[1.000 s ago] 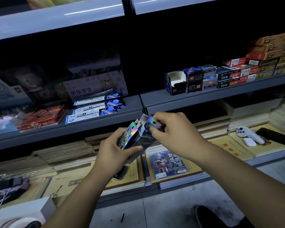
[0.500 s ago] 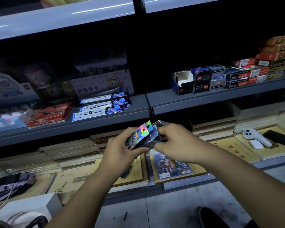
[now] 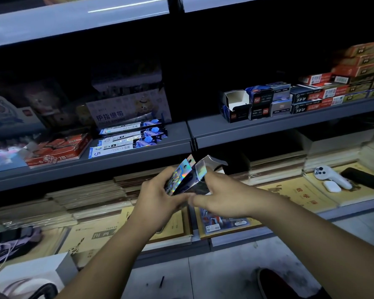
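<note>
1. The small box (image 3: 183,176) is in the air between both hands, in front of the shelves. Its faces are shiny foil with rainbow reflections. A hang tab (image 3: 189,159) with a hole stands up at its top, and the top flap (image 3: 212,162) is open and bends to the right.
2. The left hand (image 3: 158,198) wraps around the left side of the box with curled fingers. The right hand (image 3: 222,197) grips the right side and the bottom. The fingertips of the two hands almost meet under the box.
3. Directly under the grip lies a colourful card pack (image 3: 222,221) on the bottom shelf, partly hidden by the right hand. To the lower left of the grip are yellow booklets (image 3: 108,231).
4. Far to the right of the grip, a white controller (image 3: 330,175) and a white earbud case (image 3: 331,186) lie on other booklets.
5. Behind and above the grip runs the grey middle shelf (image 3: 138,157). Up and left of the grip it carries blue pen packs (image 3: 127,139) and a red box (image 3: 58,149); up and right is an open blue box (image 3: 235,104).
6. Under the forearms is grey floor (image 3: 203,275) with a dark shoe (image 3: 274,283). The hang tab overlaps the shelf edge in the view; I cannot tell how far in front of the edge it is.
</note>
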Tool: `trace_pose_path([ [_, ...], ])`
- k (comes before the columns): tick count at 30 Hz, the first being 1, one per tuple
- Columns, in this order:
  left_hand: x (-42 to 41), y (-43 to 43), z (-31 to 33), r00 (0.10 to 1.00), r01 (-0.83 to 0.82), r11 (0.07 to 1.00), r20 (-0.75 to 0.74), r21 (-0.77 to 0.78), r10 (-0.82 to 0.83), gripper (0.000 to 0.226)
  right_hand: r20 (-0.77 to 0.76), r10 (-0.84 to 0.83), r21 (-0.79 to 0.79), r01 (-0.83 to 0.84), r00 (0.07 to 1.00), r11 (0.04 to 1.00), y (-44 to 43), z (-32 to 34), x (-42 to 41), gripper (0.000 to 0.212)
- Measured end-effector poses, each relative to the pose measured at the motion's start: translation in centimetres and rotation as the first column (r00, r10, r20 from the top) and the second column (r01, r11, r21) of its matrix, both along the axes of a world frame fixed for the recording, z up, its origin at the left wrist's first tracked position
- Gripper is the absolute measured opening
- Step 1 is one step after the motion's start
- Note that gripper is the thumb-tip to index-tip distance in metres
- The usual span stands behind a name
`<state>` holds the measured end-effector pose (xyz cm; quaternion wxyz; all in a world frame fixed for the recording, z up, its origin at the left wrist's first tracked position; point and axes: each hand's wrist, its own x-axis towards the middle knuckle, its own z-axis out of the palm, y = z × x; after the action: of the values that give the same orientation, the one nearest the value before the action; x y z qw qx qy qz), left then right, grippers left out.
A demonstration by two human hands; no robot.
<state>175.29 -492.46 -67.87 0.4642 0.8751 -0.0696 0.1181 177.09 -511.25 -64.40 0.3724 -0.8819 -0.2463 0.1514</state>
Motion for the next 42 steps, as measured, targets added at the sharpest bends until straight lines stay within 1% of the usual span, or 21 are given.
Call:
trace_pose_path([
  [1,0.0,-0.1,0.1,0.999,0.004,0.999,-0.041,-0.041,-0.006,0.037,0.030,-0.023,-0.018,0.024,0.999,1.000,0.1,-0.2,0.2,0.045],
  [3,0.1,-0.2,0.2,0.996,0.010,0.995,-0.089,-0.100,-0.019,0.032,0.093,-0.058,-0.043,0.062,0.994,0.997,0.3,-0.5,0.4,0.040],
  [6,0.3,0.0,0.0,0.997,0.017,0.995,-0.077,-0.100,-0.025,0.030,0.233,-0.076,-0.044,0.089,0.969,0.995,0.5,-0.5,0.3,0.028],
  [8,0.4,0.1,-0.2,0.997,0.014,0.993,-0.076,-0.117,-0.023,0.032,0.342,-0.115,-0.032,0.134,0.933,0.990,0.6,-0.3,0.0,0.023],
  [11,0.5,0.2,-0.4,0.998,-0.003,0.989,-0.065,-0.150,-0.007,0.031,0.495,-0.167,-0.057,0.223,0.853,0.973,0.7,0.0,0.0,0.026],
  [13,0.5,0.4,-0.4,0.999,-0.016,0.985,-0.051,-0.172,0.007,0.030,0.568,-0.192,-0.008,0.238,0.800,0.971,0.5,0.1,0.2,0.025],
  [15,0.5,0.4,-0.2,0.999,-0.035,0.983,-0.037,-0.181,0.029,0.031,0.540,-0.271,0.171,0.211,0.797,0.962,0.1,0.2,0.5,0.018],
  [17,0.3,0.4,-0.1,0.998,-0.056,0.986,-0.022,-0.160,0.054,0.033,0.461,-0.325,0.340,0.174,0.826,0.924,-0.1,0.3,0.5,0.011],
  [19,0.2,0.3,0.0,0.997,-0.076,0.991,-0.005,-0.109,0.076,0.034,0.386,-0.338,0.441,0.150,0.859,0.885,0.0,0.5,0.3,0.007],
  [22,0.1,0.3,-0.1,0.994,-0.102,0.994,0.039,-0.033,0.103,0.041,0.212,-0.368,0.549,0.201,0.905,0.811,0.3,1.0,-0.1,0.007],
  [24,0.0,0.3,0.0,0.991,-0.111,0.992,0.086,0.056,0.106,0.044,0.130,-0.384,0.566,0.250,0.914,0.786,0.3,1.0,-0.2,0.008],
  [26,0.1,0.2,0.0,0.988,-0.111,0.990,0.114,0.084,0.101,0.046,0.091,-0.381,0.564,0.268,0.920,0.781,0.4,1.0,-0.2,0.009],
  [33,0.3,0.1,-0.6,0.970,-0.152,0.978,0.209,0.142,0.121,0.050,0.038,-0.426,0.561,0.334,0.904,0.758,0.4,0.6,0.2,0.015],
  [36,0.3,0.0,-0.7,0.961,-0.170,0.957,0.253,0.237,0.108,0.054,0.025,-0.401,0.531,0.328,0.916,0.782,0.4,0.4,0.3,0.016],
  [38,0.2,-0.1,-0.8,0.958,-0.174,0.947,0.267,0.269,0.100,0.057,0.054,-0.423,0.516,0.337,0.905,0.787,0.5,0.2,0.3,0.022],
  [40,0.3,-0.1,-0.9,0.956,-0.185,0.948,0.271,0.260,0.112,0.058,0.150,-0.466,0.517,0.333,0.872,0.789,0.7,0.1,0.3,0.034],
  [42,0.4,-0.1,-0.9,0.957,-0.187,0.955,0.262,0.232,0.124,0.056,0.269,-0.465,0.497,0.292,0.843,0.817,0.7,0.2,0.2,0.037],
])
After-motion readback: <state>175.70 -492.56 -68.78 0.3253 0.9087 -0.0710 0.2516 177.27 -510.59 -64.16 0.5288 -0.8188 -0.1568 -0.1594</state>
